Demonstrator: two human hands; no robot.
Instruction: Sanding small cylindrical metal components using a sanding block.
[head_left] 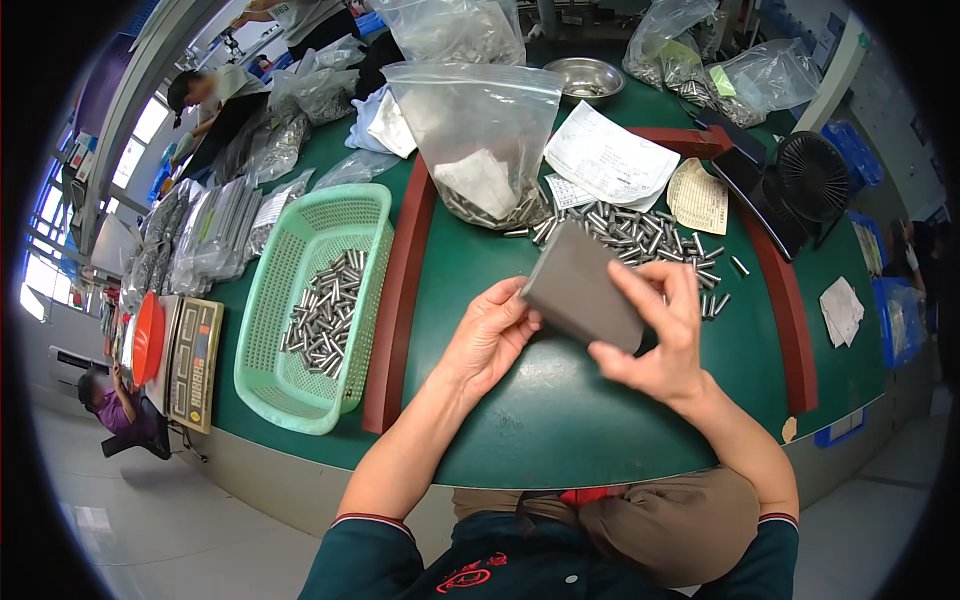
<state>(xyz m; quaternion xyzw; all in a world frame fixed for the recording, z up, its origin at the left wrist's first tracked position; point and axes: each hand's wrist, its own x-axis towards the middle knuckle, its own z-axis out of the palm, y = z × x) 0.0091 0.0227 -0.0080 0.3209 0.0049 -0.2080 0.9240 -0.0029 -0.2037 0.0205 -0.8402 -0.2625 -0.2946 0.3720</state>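
A dark grey rectangular block (pixel 585 290) with a smooth face is held tilted over the table, between my two hands. My left hand (pixel 487 335) is closed at its left end, thumb and curled fingers pressed to the edge; whether something small is also in those fingers, I cannot tell. The thumb and fingers of my right hand (pixel 660 330) grip the right side of the block. Just beyond it lies a loose pile of short metal pins (pixel 640 235). To the left, a light green plastic basket (pixel 255 330) holds more metal pins (pixel 328 315).
Dark red bars (pixel 400 300) frame the work area on the green table (pixel 560 430). A clear bag (pixel 470 110) of metal parts, paper sheets (pixel 608 155), a steel bowl (pixel 585 78) and a black fan (pixel 812 175) stand beyond. A scale (pixel 195 365) is at left; people work farther off.
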